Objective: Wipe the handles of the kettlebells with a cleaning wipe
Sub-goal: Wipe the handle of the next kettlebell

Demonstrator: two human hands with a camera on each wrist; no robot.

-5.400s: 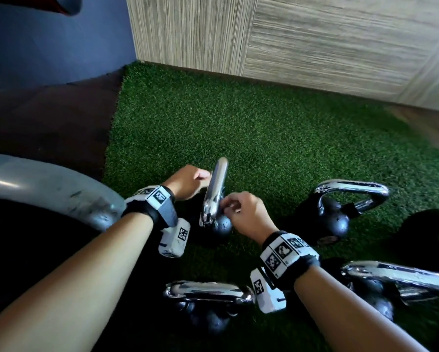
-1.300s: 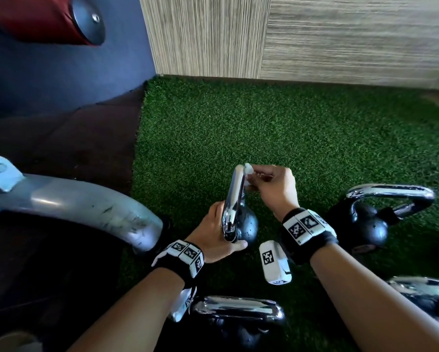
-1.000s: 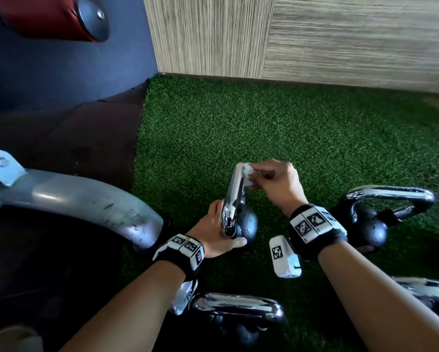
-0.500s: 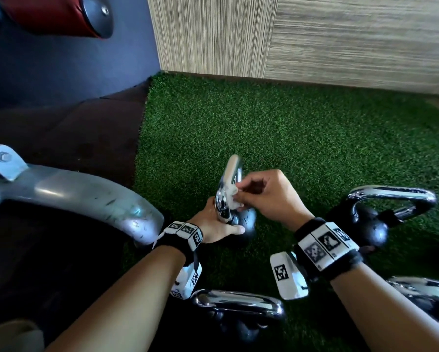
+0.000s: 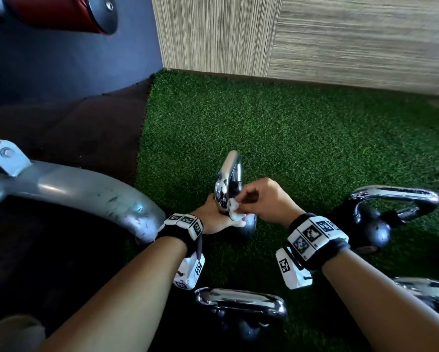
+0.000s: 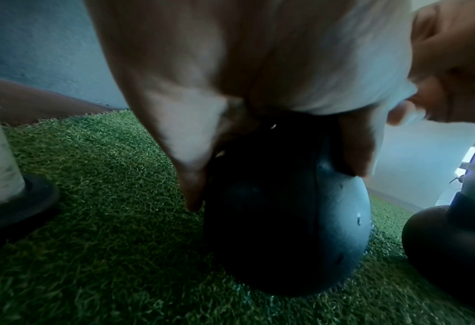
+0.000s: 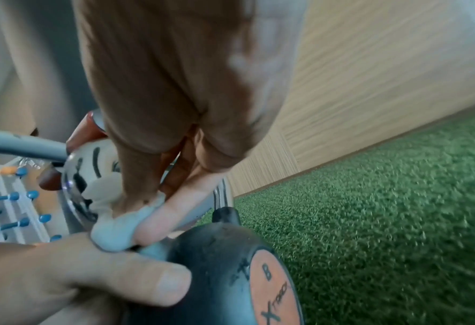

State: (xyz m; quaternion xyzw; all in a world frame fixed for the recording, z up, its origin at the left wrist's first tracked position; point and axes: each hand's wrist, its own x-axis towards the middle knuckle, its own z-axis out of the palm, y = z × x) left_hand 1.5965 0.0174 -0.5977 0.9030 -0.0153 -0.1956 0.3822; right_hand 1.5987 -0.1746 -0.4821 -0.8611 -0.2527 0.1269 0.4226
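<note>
A black kettlebell point(image 5: 247, 226) with a chrome handle point(image 5: 229, 174) stands on the green turf point(image 5: 302, 138) in the middle of the head view. My left hand point(image 5: 223, 221) grips its ball from the left, thumb across the front. My right hand point(image 5: 240, 210) pinches a crumpled white wipe point(image 5: 235, 212) against the low end of the handle, just above the ball. In the right wrist view the wipe point(image 7: 116, 228) sits between my fingertips point(image 7: 158, 217) and the chrome handle point(image 7: 83, 176); the ball point(image 7: 216, 274) carries an orange label with an 8. The left wrist view shows the ball point(image 6: 283, 230) under my curled fingers point(image 6: 191, 176).
Three more chrome-handled kettlebells stand close by: one to the right point(image 5: 376, 224), one near my forearms point(image 5: 241, 308), one at the right edge point(image 5: 429, 290). A grey machine leg point(image 5: 86, 186) curves in from the left. A wood-panel wall point(image 5: 289, 34) bounds the turf behind.
My right hand has slid the wipe down the handle from its top to its base beside the ball. My left hand has kept its hold on the ball.
</note>
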